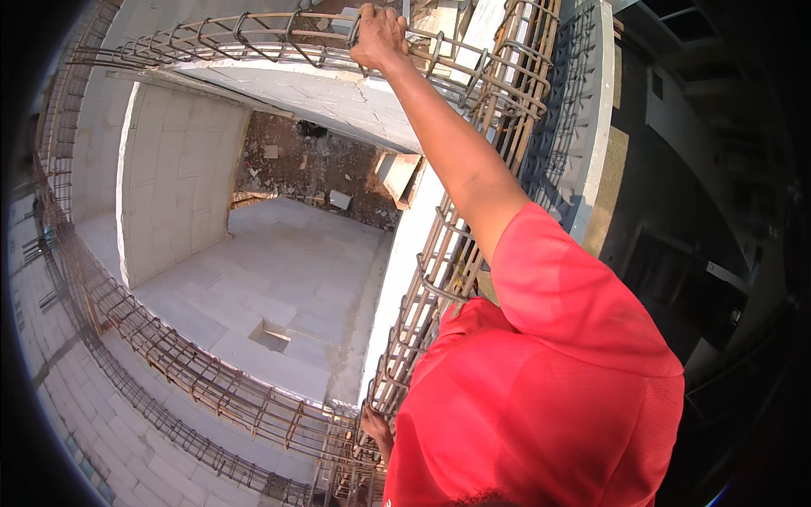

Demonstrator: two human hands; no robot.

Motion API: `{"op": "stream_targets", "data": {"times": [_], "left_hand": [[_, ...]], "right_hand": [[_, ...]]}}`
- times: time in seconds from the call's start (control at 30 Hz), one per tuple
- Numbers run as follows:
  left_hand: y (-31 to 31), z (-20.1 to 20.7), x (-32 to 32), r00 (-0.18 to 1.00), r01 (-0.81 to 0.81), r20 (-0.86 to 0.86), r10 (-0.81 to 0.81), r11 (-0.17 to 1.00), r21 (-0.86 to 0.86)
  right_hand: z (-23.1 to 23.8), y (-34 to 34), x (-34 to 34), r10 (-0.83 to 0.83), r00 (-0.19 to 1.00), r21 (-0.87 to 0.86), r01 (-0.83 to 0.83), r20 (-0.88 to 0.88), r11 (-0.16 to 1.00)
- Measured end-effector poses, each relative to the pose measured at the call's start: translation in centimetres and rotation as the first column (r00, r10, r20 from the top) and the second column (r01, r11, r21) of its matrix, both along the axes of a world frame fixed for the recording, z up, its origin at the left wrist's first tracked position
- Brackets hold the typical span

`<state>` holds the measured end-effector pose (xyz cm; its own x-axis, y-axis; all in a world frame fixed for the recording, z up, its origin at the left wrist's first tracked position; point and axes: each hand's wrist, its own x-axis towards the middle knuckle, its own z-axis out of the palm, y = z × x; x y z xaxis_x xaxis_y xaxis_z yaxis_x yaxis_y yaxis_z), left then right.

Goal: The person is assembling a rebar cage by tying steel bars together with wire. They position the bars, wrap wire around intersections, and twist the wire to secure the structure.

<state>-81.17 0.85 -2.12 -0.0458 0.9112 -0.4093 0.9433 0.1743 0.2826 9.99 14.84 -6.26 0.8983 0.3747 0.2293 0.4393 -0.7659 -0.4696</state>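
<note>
My right arm reaches out to the top of the picture. My right hand (pixel 379 38) is closed around the rebar cage (pixel 304 44) that runs along the far wall top, close to one of its stirrups. Lower down, at the left side of my red shirt, my left hand (pixel 377 427) rests at another rebar cage (pixel 410 325), its fingers curled around a bar. My body and sleeve hide part of that hand and its wrist. The cages are long rusty bars tied with square stirrups, and they meet at the upper right corner.
Below lies a walled room with a pale block floor (pixel 287 245), a square opening (pixel 269 335) and rubble (pixel 312 173) at its far end. A white block wall (pixel 173 169) stands at left. More rebar (pixel 211 380) runs along the lower left. On the right is a deep, dark drop (pixel 667 194).
</note>
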Motion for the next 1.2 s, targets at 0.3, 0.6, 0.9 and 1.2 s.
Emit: {"op": "stream_targets", "data": {"times": [0.3, 0.6, 0.9, 1.2], "left_hand": [[0.3, -1.2, -1.9, 0.999, -0.031, -0.036, 0.028, 0.995, -0.096], [0.7, 2.0, 0.6, 1.0, -0.015, 0.003, 0.016, 0.96, -0.28], [2.5, 1.2, 1.8, 0.993, 0.076, -0.048, -0.105, 0.906, -0.417], [4.0, -0.1, 2.1, 0.96, 0.179, -0.117, -0.254, 0.88, -0.44]], "right_hand": [[6.3, -6.1, -6.4, -0.037, 0.988, 0.426, -0.032, 0.153, 0.904], [-2.8, -31.6, -18.4, -0.469, 0.435, 0.582, 0.779, -0.769, -0.233], [-6.5, -34.0, -19.9, 0.176, 0.435, 0.469, 0.806, -0.883, 0.36], [-10.4, -31.2, -14.4, -0.116, 0.349, 0.258, 0.844, -0.93, 0.471]]}}
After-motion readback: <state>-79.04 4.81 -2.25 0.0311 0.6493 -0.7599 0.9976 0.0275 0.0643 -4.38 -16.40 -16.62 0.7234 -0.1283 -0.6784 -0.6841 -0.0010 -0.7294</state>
